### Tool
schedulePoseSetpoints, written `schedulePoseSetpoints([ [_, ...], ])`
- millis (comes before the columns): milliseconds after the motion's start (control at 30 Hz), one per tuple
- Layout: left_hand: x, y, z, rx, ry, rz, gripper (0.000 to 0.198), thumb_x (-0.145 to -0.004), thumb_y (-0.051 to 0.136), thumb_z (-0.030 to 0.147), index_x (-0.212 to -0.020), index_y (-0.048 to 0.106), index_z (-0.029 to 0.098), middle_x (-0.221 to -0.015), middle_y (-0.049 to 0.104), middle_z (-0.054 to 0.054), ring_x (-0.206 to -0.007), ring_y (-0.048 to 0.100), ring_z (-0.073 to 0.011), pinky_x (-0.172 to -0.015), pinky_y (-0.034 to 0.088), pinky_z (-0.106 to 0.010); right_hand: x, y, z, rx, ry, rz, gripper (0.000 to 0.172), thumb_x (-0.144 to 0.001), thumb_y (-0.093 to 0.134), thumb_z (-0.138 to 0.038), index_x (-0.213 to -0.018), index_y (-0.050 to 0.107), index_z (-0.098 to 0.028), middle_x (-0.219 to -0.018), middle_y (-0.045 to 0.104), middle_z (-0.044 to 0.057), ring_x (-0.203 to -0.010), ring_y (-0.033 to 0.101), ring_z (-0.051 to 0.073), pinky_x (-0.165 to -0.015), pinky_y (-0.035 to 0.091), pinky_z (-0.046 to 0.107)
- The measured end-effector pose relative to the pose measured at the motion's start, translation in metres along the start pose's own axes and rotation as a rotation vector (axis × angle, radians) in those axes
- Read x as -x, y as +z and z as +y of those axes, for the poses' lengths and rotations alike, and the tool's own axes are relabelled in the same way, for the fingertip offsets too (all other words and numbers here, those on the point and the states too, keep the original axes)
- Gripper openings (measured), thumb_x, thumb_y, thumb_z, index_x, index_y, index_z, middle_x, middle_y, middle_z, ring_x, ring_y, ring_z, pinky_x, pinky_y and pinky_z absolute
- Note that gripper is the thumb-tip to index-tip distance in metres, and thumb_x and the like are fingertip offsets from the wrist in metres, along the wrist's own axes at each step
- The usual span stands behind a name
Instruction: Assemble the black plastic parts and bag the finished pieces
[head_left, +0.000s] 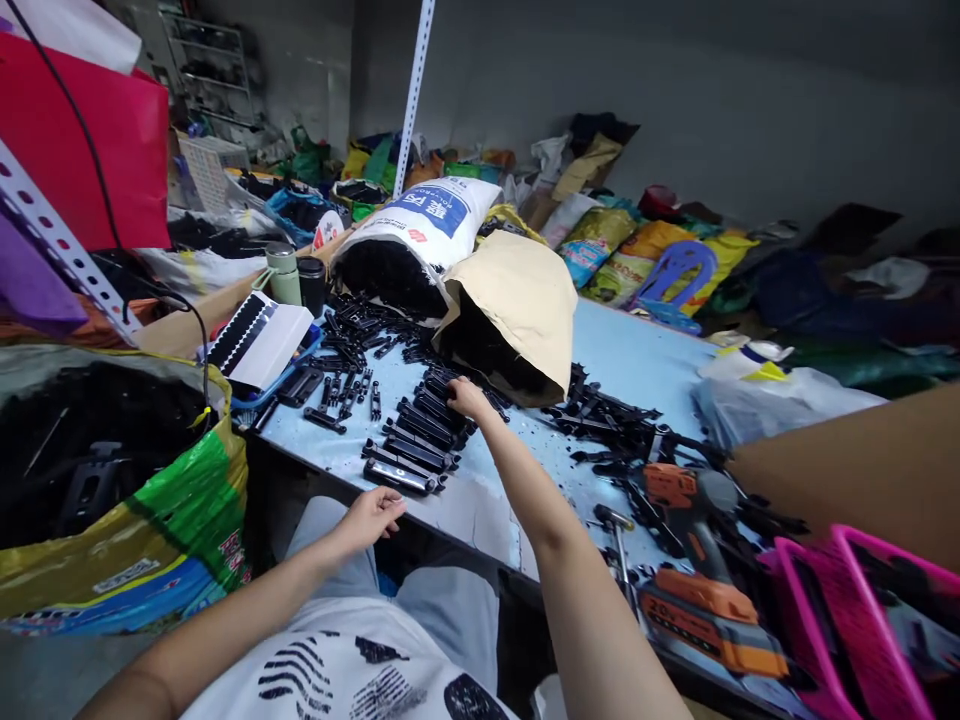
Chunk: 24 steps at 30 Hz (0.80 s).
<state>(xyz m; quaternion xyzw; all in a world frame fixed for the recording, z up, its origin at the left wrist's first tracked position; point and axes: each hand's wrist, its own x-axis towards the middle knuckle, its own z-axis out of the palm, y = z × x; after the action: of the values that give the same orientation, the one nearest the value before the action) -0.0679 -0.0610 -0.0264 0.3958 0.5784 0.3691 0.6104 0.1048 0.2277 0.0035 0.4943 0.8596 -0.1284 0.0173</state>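
A row of long black plastic parts (420,447) lies side by side on the light blue table. My right hand (469,398) reaches to the far end of this row, its fingers closed on a black plastic part there. My left hand (373,515) hovers by the front edge, just short of the nearest part. Its fingers are curled together, and whatever they hold is too small to make out. Smaller black pieces (349,393) lie loose left of the row. Beyond it, a paper sack (517,300) and a white printed sack (427,225) lie with their mouths towards me.
An orange cordless drill (701,580) and a hammer (619,530) lie at the right, beside a heap of black parts (615,425) and a pink basket (862,610). At the left stand a large green-yellow sack (187,500) and a green flask (283,272).
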Motion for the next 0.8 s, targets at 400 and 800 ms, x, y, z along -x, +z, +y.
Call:
schedulePoseSetpoints([
  [400, -0.035, 0.031, 0.040, 0.853, -0.411, 0.237, 0.044, -0.080, 0.063, 0.039, -0.116, 0.053, 0.015, -0.125, 0.055, -0.016, -0.115, 0.055, -0.0268, -0.092, 0.048, -0.037, 0.001, 0.005, -0.008, -0.553, 0.139, -0.342, 0.091, -0.041, 0.084, -0.052, -0.120, 0.059, -0.014, -0.118, 0.060, 0.014, -0.107, 0.056, 0.029, -0.093, 0.042, 0.036],
  [800, -0.040, 0.037, 0.023, 0.800, 0.131, 0.216, 0.049, -0.057, 0.082, 0.032, -0.098, 0.065, 0.012, -0.089, 0.070, -0.012, -0.078, 0.068, -0.0255, -0.074, 0.055, -0.039, 0.089, 0.049, -0.048, -0.900, -0.010, -0.207, 0.071, -0.062, 0.059, -0.064, -0.116, 0.050, -0.019, -0.102, 0.063, 0.007, -0.092, 0.060, 0.023, -0.079, 0.049, 0.034],
])
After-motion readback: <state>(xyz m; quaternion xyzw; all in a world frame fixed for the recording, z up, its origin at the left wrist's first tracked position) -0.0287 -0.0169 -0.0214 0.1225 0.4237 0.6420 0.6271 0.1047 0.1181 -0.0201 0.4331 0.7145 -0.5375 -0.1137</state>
